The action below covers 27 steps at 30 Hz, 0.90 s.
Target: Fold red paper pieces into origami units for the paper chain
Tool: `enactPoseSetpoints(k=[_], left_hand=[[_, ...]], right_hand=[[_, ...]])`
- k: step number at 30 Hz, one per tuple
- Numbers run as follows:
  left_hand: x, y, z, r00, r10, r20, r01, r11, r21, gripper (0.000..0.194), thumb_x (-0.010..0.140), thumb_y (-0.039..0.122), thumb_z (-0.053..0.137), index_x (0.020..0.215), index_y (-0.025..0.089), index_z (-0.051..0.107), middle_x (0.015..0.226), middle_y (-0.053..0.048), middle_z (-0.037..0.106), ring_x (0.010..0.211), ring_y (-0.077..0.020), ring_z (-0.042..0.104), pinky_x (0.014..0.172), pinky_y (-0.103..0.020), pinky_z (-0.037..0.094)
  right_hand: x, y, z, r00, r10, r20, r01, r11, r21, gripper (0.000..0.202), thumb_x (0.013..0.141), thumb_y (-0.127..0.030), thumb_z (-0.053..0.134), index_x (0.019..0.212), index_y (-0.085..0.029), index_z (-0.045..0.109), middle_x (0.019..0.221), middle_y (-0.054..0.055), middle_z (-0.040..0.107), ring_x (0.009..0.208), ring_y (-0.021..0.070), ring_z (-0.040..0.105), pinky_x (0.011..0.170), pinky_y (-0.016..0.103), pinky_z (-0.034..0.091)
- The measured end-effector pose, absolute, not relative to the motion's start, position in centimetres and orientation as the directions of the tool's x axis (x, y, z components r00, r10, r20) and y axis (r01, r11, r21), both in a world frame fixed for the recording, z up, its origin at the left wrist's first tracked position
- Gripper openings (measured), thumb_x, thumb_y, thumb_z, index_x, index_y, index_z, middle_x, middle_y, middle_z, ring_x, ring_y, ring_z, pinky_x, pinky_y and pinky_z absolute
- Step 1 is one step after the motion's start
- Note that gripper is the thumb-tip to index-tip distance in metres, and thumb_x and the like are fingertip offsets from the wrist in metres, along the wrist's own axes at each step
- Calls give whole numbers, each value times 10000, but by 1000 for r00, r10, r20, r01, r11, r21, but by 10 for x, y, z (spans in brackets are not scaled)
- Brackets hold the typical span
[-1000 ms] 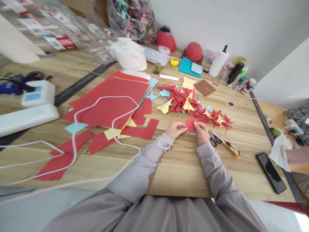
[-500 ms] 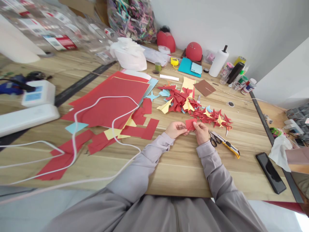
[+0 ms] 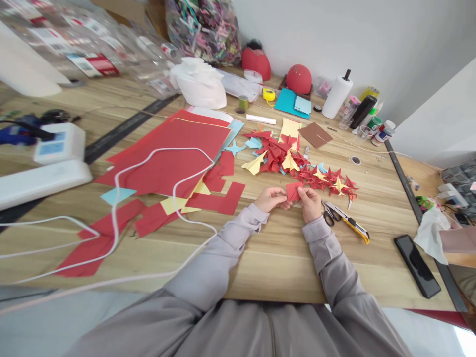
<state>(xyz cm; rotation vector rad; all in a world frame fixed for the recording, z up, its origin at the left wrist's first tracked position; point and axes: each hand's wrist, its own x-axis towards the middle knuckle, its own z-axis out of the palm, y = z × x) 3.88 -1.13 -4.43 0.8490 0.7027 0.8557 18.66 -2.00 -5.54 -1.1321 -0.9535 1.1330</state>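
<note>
A small square of red paper (image 3: 293, 191) is held up over the table between my two hands. My left hand (image 3: 272, 200) pinches its lower left corner with the fingers curled. On the other side, my right hand (image 3: 311, 205) grips the right edge between thumb and fingers. Just beyond lies a heap of folded red paper pieces (image 3: 274, 154), with yellow and light blue ones mixed in. A row of folded red stars (image 3: 327, 181) stretches to the right of it. Black-handled scissors (image 3: 328, 216) and a yellow utility knife (image 3: 357, 229) rest beside my right wrist.
Large red paper sheets (image 3: 167, 158) and cut strips (image 3: 232, 198) lie on the left, crossed by a white cable (image 3: 116, 208). A black phone (image 3: 417, 266) is at the right. Along the back stand a white bottle (image 3: 336, 97), a yellow tape measure (image 3: 268, 94) and tissues (image 3: 199, 84).
Almost nothing differs. Both hands keep their hold on the red paper, which has shifted only very slightly.
</note>
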Motion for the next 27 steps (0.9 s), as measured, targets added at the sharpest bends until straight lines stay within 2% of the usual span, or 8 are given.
enactPoseSetpoints(k=[4,9,17,27], left_hand=[[40,-13,-44,531,822,-207,-315,418,852,347,560,381,729,641,73,588,590,-89,668,483,-136,610,482,-232,478],[41,-14,-42,541,818,-195,-259,383,887,366,535,406,741,617,86,583,556,-69,658,458,-124,594,453,-220,456],[41,-15,-40,520,840,-155,-205,299,932,339,566,381,726,615,90,561,575,-71,666,471,-117,600,474,-216,471],[39,-14,-45,567,811,-145,-239,330,913,334,556,353,740,634,92,546,627,-94,684,527,-139,631,542,-248,499]], right_hand=[[186,-21,-56,183,983,26,-184,60,-981,256,650,-399,657,602,-169,555,528,-34,541,463,78,452,483,228,397],[186,-21,-56,189,982,23,-156,53,-986,271,645,-416,653,609,-168,550,532,-26,537,477,83,454,483,226,402],[185,-21,-55,212,977,31,-174,69,-982,251,645,-399,658,606,-170,562,534,-34,538,481,78,455,487,221,393],[186,-21,-57,228,973,18,-157,55,-986,265,640,-422,654,619,-176,557,540,-29,555,472,85,470,481,228,409]])
